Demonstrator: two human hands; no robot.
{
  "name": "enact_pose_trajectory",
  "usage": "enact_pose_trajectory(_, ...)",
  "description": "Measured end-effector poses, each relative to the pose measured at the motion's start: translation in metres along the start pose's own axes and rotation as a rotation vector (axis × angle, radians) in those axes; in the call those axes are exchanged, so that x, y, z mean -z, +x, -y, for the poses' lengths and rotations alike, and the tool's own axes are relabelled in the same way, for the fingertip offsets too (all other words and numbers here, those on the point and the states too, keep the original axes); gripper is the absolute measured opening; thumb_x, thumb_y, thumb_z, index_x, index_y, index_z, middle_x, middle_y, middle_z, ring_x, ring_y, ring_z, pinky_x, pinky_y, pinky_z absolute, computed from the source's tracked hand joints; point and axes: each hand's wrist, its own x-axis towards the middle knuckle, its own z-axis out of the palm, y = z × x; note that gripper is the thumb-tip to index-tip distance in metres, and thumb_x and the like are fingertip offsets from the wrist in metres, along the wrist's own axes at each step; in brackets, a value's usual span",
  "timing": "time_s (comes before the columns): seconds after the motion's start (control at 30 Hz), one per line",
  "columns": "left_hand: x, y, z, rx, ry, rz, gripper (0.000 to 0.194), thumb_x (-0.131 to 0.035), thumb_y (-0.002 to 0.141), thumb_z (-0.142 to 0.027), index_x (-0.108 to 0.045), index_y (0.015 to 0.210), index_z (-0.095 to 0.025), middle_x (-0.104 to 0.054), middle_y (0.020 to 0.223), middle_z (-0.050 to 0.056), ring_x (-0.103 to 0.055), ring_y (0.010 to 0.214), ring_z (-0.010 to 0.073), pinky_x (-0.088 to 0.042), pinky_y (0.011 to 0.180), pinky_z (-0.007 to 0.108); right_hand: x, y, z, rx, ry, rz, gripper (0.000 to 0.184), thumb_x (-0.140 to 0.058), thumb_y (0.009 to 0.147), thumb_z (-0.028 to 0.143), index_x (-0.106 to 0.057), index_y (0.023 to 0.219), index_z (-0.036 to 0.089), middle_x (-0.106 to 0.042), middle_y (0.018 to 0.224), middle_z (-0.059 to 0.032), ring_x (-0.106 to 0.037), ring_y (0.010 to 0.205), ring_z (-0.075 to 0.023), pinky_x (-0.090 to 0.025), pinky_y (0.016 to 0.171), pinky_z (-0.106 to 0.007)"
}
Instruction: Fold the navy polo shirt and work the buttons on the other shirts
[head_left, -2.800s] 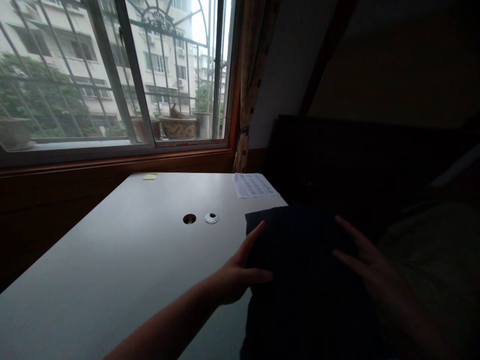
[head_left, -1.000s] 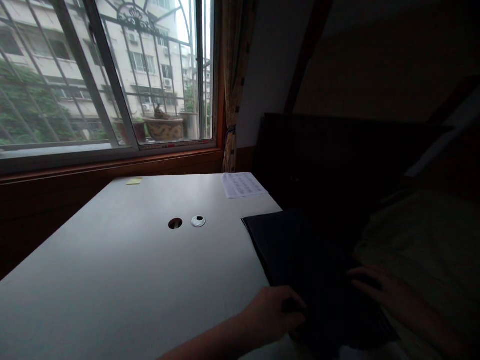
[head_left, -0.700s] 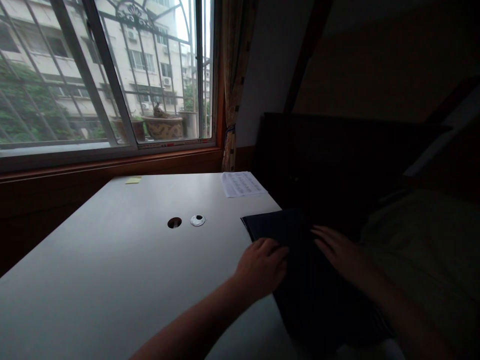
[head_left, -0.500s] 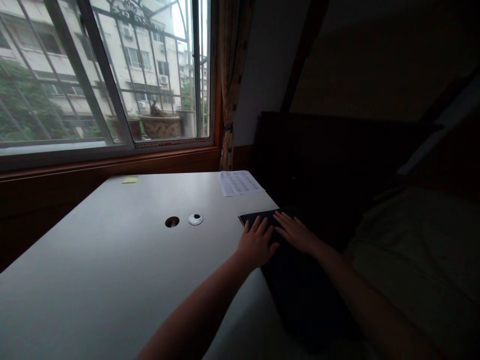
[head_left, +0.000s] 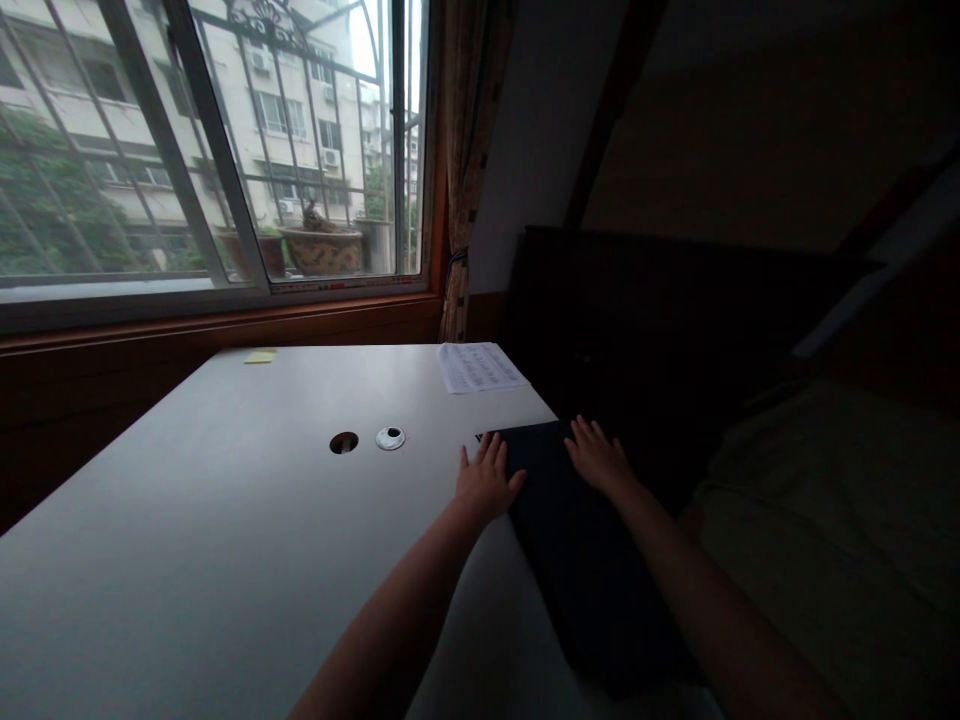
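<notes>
A dark, flat piece that looks like folded cloth (head_left: 581, 550) lies along the right side of the white table (head_left: 247, 520). My left hand (head_left: 486, 487) rests with fingers spread at its far left corner, partly on the dark piece and partly over the tabletop. Across from it, my right hand (head_left: 598, 455) lies with fingers apart on the far right part of the same piece. Neither hand grips anything. Poor light hides the near end and right border of the dark piece.
Printed sheets (head_left: 480, 367) lie at the table's far right corner, and yellow sticky notes (head_left: 260, 356) at the far left. A round hole (head_left: 344, 443) sits beside its silvery cover (head_left: 390, 438). Beyond the table are a barred window (head_left: 315, 150) and a tied curtain (head_left: 456, 200).
My hands have moved apart over the dark piece: the left one leftward to its corner, the right one a little to the right. More of the dark surface shows between them.
</notes>
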Motion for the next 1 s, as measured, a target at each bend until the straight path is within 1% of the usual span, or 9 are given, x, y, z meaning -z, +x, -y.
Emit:
enact_pose_trajectory(0.13,0.003,-0.003,0.023,0.035,0.058,-0.020,0.071,-0.021,0.101,-0.061,-0.026,0.157,-0.018,-0.023,0.164,0.012,-0.010,0.153,0.0348,-0.008,0.118,0.068,-0.007,-0.025,0.023,0.022,0.007,0.023,0.035,-0.053,0.101,0.039,-0.058,0.132,0.025,-0.056,0.140,-0.0104,-0.058,0.122,-0.0266,-0.048,0.103,-0.049)
enact_pose_trajectory(0.3,0.002,-0.017,0.048,-0.003,0.125,-0.003,0.065,-0.021,0.102,-0.058,-0.023,0.158,-0.025,-0.016,0.167,0.004,-0.007,0.154,0.0281,-0.008,0.122,0.059,-0.024,-0.086,0.037,0.128,0.116,0.172,0.058,-0.031,0.101,0.058,-0.036,0.153,0.031,-0.029,0.163,-0.0043,-0.022,0.151,-0.0292,-0.022,0.121,-0.057)
enact_pose_trajectory(0.4,0.003,-0.027,0.062,-0.012,0.163,0.033,0.064,-0.025,0.102,-0.058,-0.028,0.157,-0.025,-0.019,0.166,0.005,-0.011,0.154,0.0288,-0.009,0.122,0.059,-0.035,-0.130,0.009,0.067,0.120,0.128,0.060,-0.028,0.101,0.057,-0.037,0.153,0.028,-0.032,0.161,-0.0073,-0.026,0.150,-0.0280,-0.026,0.119,-0.057)
enact_pose_trajectory(0.47,0.007,-0.035,0.073,-0.013,0.185,0.065,0.063,-0.028,0.101,-0.056,-0.032,0.156,-0.024,-0.022,0.165,0.007,-0.014,0.153,0.0300,-0.010,0.122,0.060,-0.044,-0.161,-0.021,0.144,0.076,0.067,0.056,-0.026,0.101,0.053,-0.056,0.140,0.026,-0.042,0.156,-0.0082,-0.031,0.148,-0.0275,-0.030,0.118,-0.054)
enact_pose_trajectory(0.57,0.019,-0.057,0.092,-0.018,0.210,0.104,0.063,-0.029,0.102,-0.054,-0.031,0.156,-0.023,-0.021,0.165,0.007,-0.016,0.153,0.0302,-0.011,0.122,0.060,-0.056,-0.205,-0.057,0.111,0.032,-0.076,0.053,-0.028,0.100,0.050,-0.067,0.127,0.027,-0.055,0.146,-0.0094,-0.048,0.138,-0.0294,-0.045,0.109,-0.054)
enact_pose_trajectory(0.63,0.029,-0.078,0.103,-0.016,0.222,0.124,0.063,-0.029,0.102,-0.054,-0.030,0.156,-0.023,-0.021,0.165,0.008,-0.016,0.153,0.0303,-0.012,0.122,0.059,-0.057,-0.227,-0.062,0.034,0.012,-0.204,0.053,-0.030,0.099,0.051,-0.065,0.130,0.027,-0.059,0.142,-0.0103,-0.055,0.131,-0.0323,-0.050,0.104,-0.054)
enact_pose_trajectory(0.8,0.050,-0.156,0.122,-0.048,0.235,0.166,0.066,-0.025,0.101,-0.060,-0.024,0.158,-0.025,-0.018,0.165,0.005,-0.018,0.152,0.0297,-0.014,0.123,0.056,-0.036,-0.238,0.001,-0.022,0.008,-0.409,0.055,-0.042,0.099,0.042,-0.038,0.152,0.028,-0.053,0.147,-0.0070,-0.049,0.136,-0.0344,-0.050,0.103,-0.057)
enact_pose_trajectory(0.9,0.058,-0.210,0.133,-0.115,0.254,0.138,0.066,-0.025,0.102,-0.061,-0.013,0.159,-0.030,-0.017,0.165,0.003,-0.022,0.152,0.0295,-0.015,0.124,0.054,-0.028,-0.220,0.068,0.327,0.070,-0.407,0.055,-0.047,0.098,0.031,-0.036,0.152,0.032,-0.053,0.148,-0.0013,-0.047,0.139,-0.0272,-0.044,0.113,-0.048)
enact_pose_trajectory(1.0,0.071,-0.259,0.145,-0.147,0.297,0.074,0.068,-0.030,0.102,-0.057,-0.004,0.159,-0.031,-0.018,0.165,0.003,-0.026,0.150,0.0284,-0.015,0.124,0.051,-0.032,-0.198,0.133,0.563,0.105,-0.227,0.063,-0.053,0.098,0.032,-0.029,0.156,0.031,-0.047,0.153,-0.0015,-0.046,0.140,-0.0231,-0.043,0.114,-0.039)
